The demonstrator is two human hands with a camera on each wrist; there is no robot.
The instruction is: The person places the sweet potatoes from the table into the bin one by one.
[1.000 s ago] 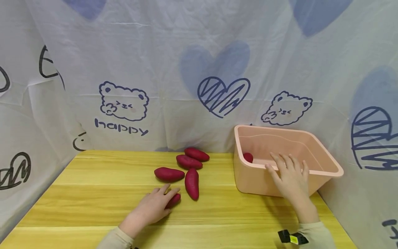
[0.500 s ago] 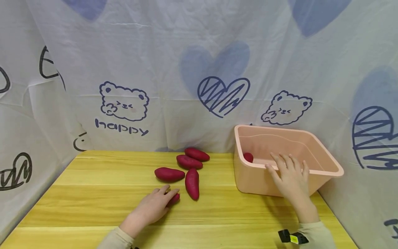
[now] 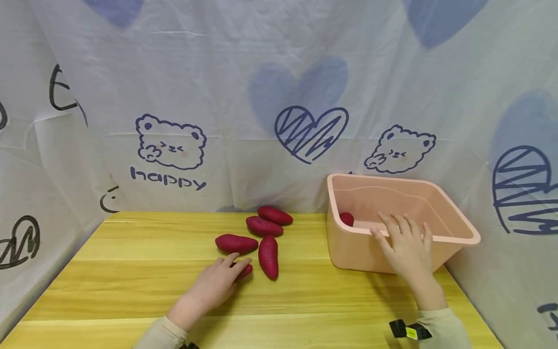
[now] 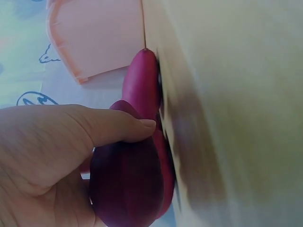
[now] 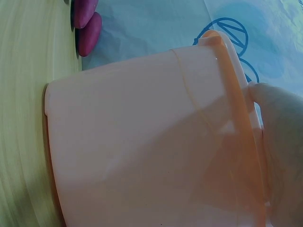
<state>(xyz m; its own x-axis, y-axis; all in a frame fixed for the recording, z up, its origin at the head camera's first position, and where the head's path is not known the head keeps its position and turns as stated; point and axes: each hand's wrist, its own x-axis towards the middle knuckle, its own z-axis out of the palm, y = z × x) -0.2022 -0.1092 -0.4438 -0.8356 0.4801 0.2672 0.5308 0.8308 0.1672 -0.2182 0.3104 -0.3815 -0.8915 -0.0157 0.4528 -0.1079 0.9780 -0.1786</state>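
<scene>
- gripping a dark red sweet potato [image 4: 125, 184] with the left hand [image 3: 213, 286], well to the left of the pink tub [image 3: 362, 252]; in the left wrist view, laid over it with the thumb, with most other fingers hidden
- resting on the near rim of the tub with the right hand [image 3: 409, 249], with fingers spread apart and fairly straight, reaching over the opening with the tips
- can see another sweet potato [image 3: 347, 219] inside the tub, close to its left wall and partly hidden by the near rim
- can see the gripped piece under the left fingers, poking out on the side towards the tub; cannot tell whether touching the table [image 3: 305, 300] or just lifted
- can count 4 loose pieces on the table, all left of the tub: a crosswise piece [image 3: 236, 244] just beyond the left fingertips, a lengthwise piece [image 3: 268, 257] between the left hand and the tub, and 2 back pieces [image 3: 264, 226] side by side
- can see a printed cloth [image 3: 231, 87] behind the tub
</scene>
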